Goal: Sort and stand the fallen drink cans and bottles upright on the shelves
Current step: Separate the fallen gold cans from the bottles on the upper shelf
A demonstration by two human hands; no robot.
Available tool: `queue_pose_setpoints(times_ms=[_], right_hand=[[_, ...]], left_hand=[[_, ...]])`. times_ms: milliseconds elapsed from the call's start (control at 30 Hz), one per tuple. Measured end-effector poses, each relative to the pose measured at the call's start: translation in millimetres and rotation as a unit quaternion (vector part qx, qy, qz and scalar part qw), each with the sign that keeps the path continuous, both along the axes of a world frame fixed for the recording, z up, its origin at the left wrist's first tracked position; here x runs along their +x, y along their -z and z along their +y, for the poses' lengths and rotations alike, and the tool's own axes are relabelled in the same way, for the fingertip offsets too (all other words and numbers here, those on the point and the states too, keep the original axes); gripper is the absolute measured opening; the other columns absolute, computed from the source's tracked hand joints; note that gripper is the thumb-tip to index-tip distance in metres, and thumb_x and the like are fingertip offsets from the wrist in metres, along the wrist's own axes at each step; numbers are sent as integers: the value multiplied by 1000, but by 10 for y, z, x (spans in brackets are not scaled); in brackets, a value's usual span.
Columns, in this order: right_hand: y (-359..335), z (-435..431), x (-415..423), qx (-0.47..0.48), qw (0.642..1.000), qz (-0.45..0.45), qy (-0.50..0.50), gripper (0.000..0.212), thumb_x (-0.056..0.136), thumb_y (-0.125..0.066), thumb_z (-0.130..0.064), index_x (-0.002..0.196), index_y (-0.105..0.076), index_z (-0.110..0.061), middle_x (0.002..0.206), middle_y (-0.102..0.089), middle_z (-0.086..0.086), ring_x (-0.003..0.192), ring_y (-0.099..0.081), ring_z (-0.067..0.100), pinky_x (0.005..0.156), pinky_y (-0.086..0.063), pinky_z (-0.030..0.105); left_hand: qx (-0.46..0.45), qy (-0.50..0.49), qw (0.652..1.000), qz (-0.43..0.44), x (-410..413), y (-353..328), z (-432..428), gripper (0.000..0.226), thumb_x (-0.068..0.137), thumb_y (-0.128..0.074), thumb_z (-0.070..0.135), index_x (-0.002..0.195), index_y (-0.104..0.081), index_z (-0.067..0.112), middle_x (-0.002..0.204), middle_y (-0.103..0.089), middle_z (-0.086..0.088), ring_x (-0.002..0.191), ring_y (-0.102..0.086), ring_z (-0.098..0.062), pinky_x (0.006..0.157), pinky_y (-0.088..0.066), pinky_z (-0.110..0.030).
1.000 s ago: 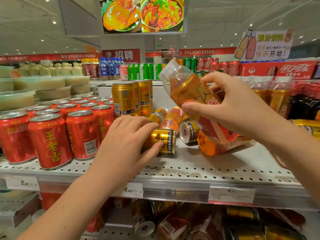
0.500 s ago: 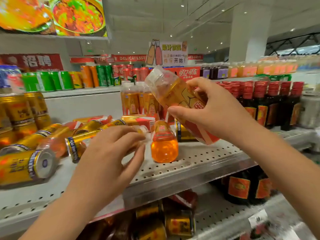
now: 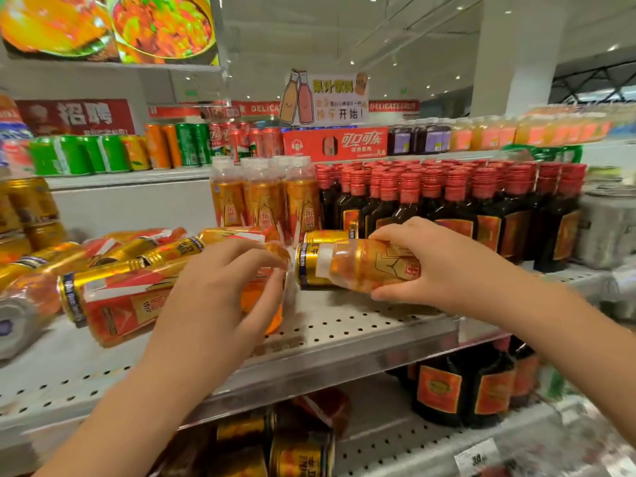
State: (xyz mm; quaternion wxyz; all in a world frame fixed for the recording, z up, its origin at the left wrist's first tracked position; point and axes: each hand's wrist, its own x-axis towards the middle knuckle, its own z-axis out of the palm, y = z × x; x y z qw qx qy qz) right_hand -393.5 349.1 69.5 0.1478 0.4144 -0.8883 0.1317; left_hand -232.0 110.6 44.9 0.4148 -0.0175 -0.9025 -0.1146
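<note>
Above the shelf (image 3: 344, 325), sideways orange bottle (image 3: 358, 266) inside curled right fingers (image 3: 395, 235); left fingers (image 3: 241, 256) around second bottle (image 3: 253, 297)

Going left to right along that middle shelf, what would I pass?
Stacked gold cans → fallen gold can → left hand gripping an orange bottle → second orange bottle, lying sideways → right hand holding it.

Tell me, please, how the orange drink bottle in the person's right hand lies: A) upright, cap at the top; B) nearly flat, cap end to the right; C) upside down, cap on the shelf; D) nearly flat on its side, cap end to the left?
D: the right hand grips the orange drink bottle almost level, with its pale cap end pointing left, in front of a fallen gold can.
</note>
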Motion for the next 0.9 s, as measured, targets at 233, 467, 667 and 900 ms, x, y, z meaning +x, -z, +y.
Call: queue_pose_setpoints(times_ms=[233,467,667,900], right_hand=[[73,-34,0,38,999,25,-14,79,73,-65,-77,141,-36,-50,117,-44,-20,99,-48,3,71,-38,12],[61,-70,57,74,996,42,-14,85,72,-51,-88,144,-31,-47,122,-46,-20,108,-49,6,90,-46,24],[40,-276,150,-30,997,71,-28,75,85,-38,-83,144,-44,-36,132,-53,-14,118,-50,7,96,-45,27],[190,-783,402,-118,981,123,-92,42,97,-50,-51,129,-61,-26,118,-61,-8,107,-54,8,90,-45,24]], left_hand=[[-5,-30,999,-20,-85,69,-111,21,98,-63,36,111,-73,25,109,-62,13,106,-56,-10,91,-48,-37],[-20,-33,997,-61,-39,258,-208,51,94,-52,68,137,-52,40,134,-45,22,123,-40,0,88,-36,-20],[-15,-64,995,-79,-21,391,-169,77,85,-51,77,151,-30,44,153,-30,16,141,-31,-10,110,-34,-31],[4,-97,993,-67,11,406,-205,72,90,-53,70,152,-26,46,154,-34,17,136,-42,-12,103,-50,-35]])
